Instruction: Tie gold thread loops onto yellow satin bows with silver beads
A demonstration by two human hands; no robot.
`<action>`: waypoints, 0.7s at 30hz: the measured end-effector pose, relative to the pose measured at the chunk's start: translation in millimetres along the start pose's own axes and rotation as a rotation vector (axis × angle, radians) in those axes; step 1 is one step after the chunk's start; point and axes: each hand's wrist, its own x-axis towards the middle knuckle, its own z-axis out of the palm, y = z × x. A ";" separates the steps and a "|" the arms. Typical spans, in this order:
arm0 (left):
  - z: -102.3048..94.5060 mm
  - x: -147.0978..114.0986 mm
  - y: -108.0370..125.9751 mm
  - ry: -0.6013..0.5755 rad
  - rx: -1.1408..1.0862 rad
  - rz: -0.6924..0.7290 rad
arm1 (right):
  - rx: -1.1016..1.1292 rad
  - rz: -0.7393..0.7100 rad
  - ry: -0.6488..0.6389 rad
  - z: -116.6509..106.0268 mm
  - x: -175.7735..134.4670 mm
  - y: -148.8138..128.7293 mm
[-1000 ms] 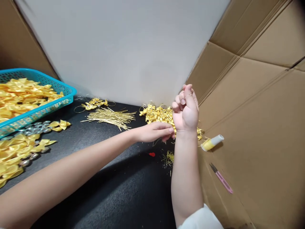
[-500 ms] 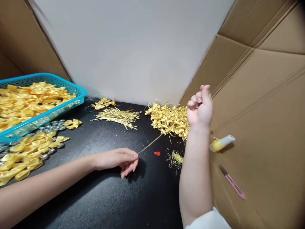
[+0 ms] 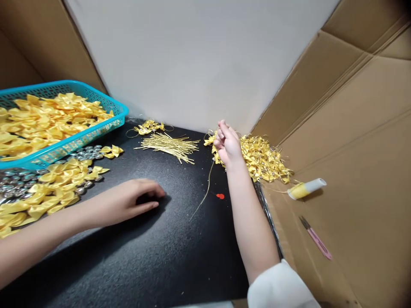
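My left hand (image 3: 138,199) hovers low over the black table, thumb and fingers apart, nothing between them. Near it lie yellow ribbon bows (image 3: 61,182) and silvery beads (image 3: 19,184). My right hand (image 3: 228,143) is raised in front of a heap of finished bows (image 3: 263,158) with beads and gold loops. Its fingers are curled and pressed together; whatever they may hold is too small to make out. A thin gold cord (image 3: 208,188) trails from beside the heap's left edge down across the table, its free end pointing toward me.
A blue basket (image 3: 120,113) of yellow bows stands at the left. Cut gold cords (image 3: 171,146) lie at the back, beside a few beaded bows (image 3: 149,127). Red bits (image 3: 220,196) lie mid-table. At right are a white-and-yellow thread spool (image 3: 306,188) and pink thread snips (image 3: 316,243). Cardboard walls enclose the table.
My left hand has let go of the gold cord, moved left and opened. The cord has gone slack. My right hand has swung left, in front of the heap. The view has shifted slightly.
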 end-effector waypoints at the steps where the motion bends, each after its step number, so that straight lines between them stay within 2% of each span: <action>1: 3.0 6.7 -1.0 0.080 0.091 0.094 | 0.003 -0.005 -0.008 2.0 -3.0 -4.0; 2: 6.6 13.9 0.1 0.154 0.159 0.177 | 0.011 -0.014 -0.023 4.5 -6.7 -8.7; 3: 10.3 21.5 3.6 0.179 0.191 0.255 | 0.022 -0.024 -0.044 7.7 -11.0 -13.7; 4: 13.5 29.3 8.9 0.129 0.173 0.331 | 0.034 -0.033 -0.068 11.5 -15.5 -18.6; 6: 18.0 46.2 23.2 -0.050 0.040 0.448 | 0.043 -0.042 -0.114 20.1 -23.9 -27.0; 8: 20.1 65.0 37.1 -0.226 -0.131 0.461 | 0.026 -0.040 -0.149 28.5 -29.4 -32.6; 11: 22.0 94.6 47.2 -0.335 -0.278 0.504 | -0.004 -0.031 -0.169 36.7 -29.5 -35.5; 16: 25.9 125.6 40.4 -0.233 -0.045 0.646 | -0.013 -0.010 -0.168 37.1 -18.1 -33.0; 18: 25.2 125.5 37.7 -0.199 0.011 0.660 | -0.002 0.007 -0.166 35.5 -13.1 -30.2; 21: 21.2 112.1 38.4 -0.140 0.093 0.670 | 0.021 0.060 -0.165 34.0 -4.9 -20.1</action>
